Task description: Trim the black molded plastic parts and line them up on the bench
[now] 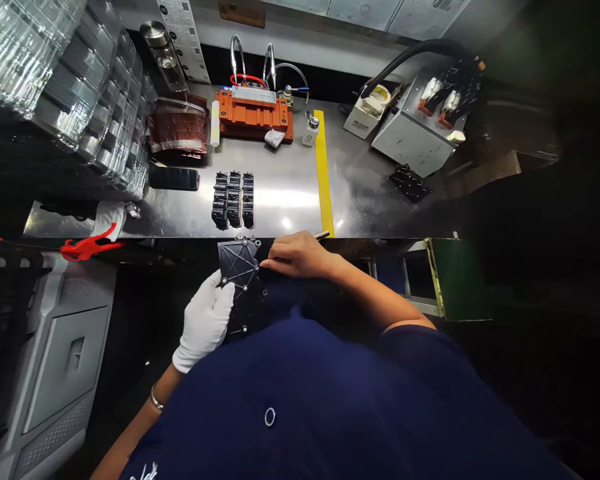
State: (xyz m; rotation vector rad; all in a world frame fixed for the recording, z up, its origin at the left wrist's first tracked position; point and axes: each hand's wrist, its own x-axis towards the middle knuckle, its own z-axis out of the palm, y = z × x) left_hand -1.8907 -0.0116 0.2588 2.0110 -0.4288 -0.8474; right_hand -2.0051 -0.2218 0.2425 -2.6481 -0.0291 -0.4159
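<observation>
My left hand (207, 320), in a white glove, is closed on the lower left edge of a black plastic part (240, 260). This part has crossing ribs and small bright round spots at its corners and rib joints. Against its right edge is my bare right hand (297, 255), fingers curled together. A thin pen-like tool (323, 235) sticks out behind that hand; its tip is hidden by the fingers. Just beyond the part, three rows of small black plastic pieces (234, 199) stand on the metal bench (280, 227).
An orange fixture (253, 113) with hoses stands at the back, near a small white bottle (311, 130). Yellow tape (323, 173) crosses the bench. Stacked clear trays (95, 87) and a phone (174, 178) are left; a grey metal box (413, 127) and black pieces (410, 183) are right.
</observation>
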